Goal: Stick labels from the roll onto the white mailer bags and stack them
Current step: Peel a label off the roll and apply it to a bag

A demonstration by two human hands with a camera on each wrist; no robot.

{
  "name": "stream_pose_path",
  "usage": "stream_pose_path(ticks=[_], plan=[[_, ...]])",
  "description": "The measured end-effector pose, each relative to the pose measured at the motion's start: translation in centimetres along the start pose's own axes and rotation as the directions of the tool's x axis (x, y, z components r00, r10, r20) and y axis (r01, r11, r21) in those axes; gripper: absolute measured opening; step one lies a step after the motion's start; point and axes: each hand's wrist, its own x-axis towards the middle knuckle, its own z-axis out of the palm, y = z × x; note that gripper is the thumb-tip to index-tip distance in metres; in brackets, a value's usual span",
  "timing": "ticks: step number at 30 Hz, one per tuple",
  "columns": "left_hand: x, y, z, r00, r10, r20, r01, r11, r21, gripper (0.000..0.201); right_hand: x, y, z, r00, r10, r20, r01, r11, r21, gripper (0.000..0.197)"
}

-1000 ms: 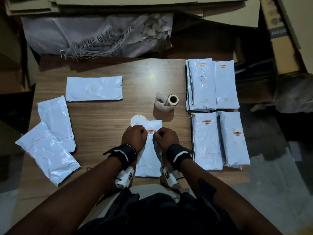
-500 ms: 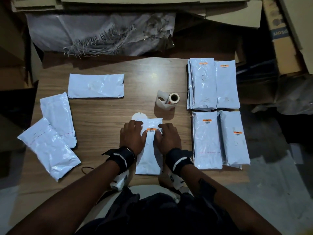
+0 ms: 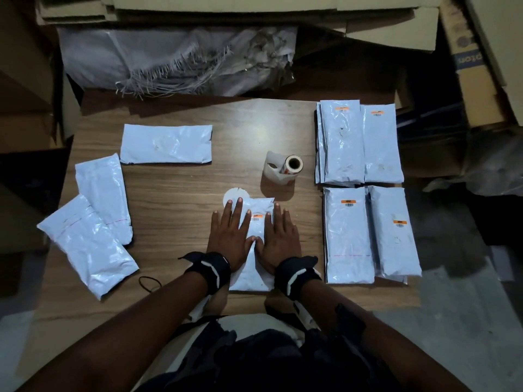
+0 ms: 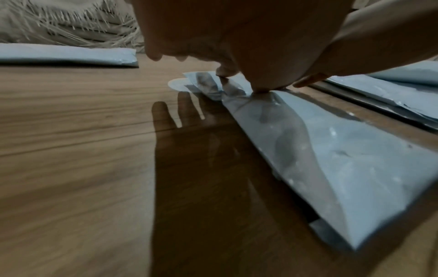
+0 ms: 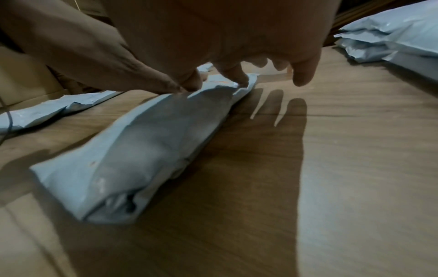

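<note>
Both my hands flat, fingers spread: left hand (image 3: 229, 236), right hand (image 3: 278, 236) pressing labelled mailer bag (image 3: 256, 267). Looks soft, light, slippery; I'd grip long edges.

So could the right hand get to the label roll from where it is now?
Probably yes: the right hand lies flat on the centre mailer, holding nothing, and the label roll stands just beyond it with only bare table between.

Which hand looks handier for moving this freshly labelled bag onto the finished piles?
Probably the right hand: the labelled stacks lie on its side of the white plastic mailer bag, while the left hand would cross over.
</note>
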Motion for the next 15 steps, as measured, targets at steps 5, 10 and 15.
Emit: stream_pose_path(ticks=[5,10,15], plan=[[-1.0,0.1,-0.4,0.997,0.073,-0.041,-0.073,0.997,0.012,0.064,-0.3,-0.3,-0.8,0.995,-0.094,-0.032,0.094,0.996,0.007,0.068],[-1.1,0.0,-0.6,0.999,0.004,0.041,-0.004,1.0,-0.018,0.063,-0.2,-0.5,-0.5,0.998,-0.069,-0.001,0.069,0.998,0.001,0.066],[-1.3,-0.6,-1.3,0.975,-0.197,0.101,0.215,0.951,-0.221,0.074,-0.5,0.6,-0.8,0.996,0.093,0.007,-0.093,0.987,0.133,0.074]])
